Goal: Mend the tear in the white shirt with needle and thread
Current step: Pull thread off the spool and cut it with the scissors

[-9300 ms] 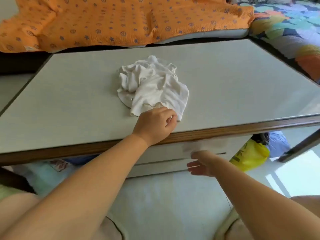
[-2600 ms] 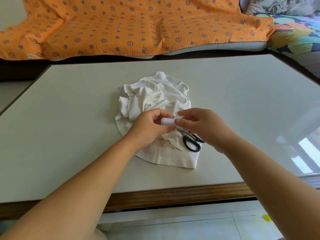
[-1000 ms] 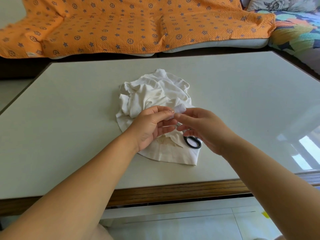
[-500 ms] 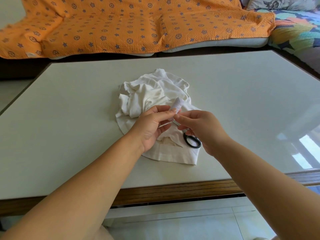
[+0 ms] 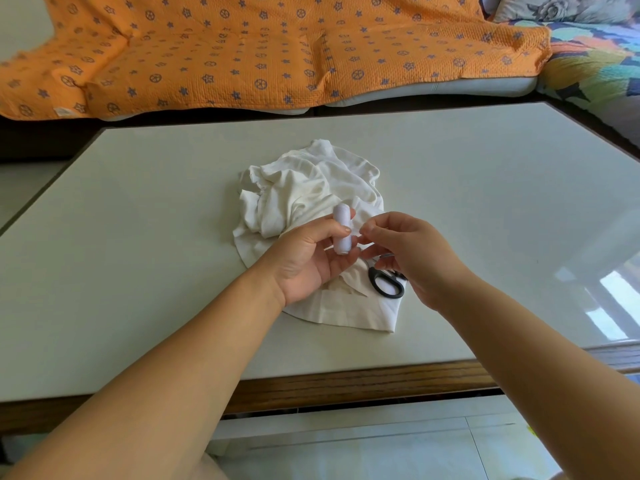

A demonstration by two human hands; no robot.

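The white shirt lies crumpled in the middle of the table. Above its near part my left hand holds a white spool of thread upright between thumb and fingers. My right hand is just to the right of the spool, its thumb and forefinger pinched together near the spool's side; whether they hold thread I cannot tell. Black-handled scissors lie on the shirt under my right hand, their blades hidden. No needle shows.
The pale table has a wooden front edge. Behind it a sofa carries an orange patterned blanket and a multicoloured quilt at the right. Pale floor tiles show below the table edge.
My left hand has turned palm-up and stood the spool more upright. My right hand's fingers have come to the spool's side. Shirt and scissors lie where they were.
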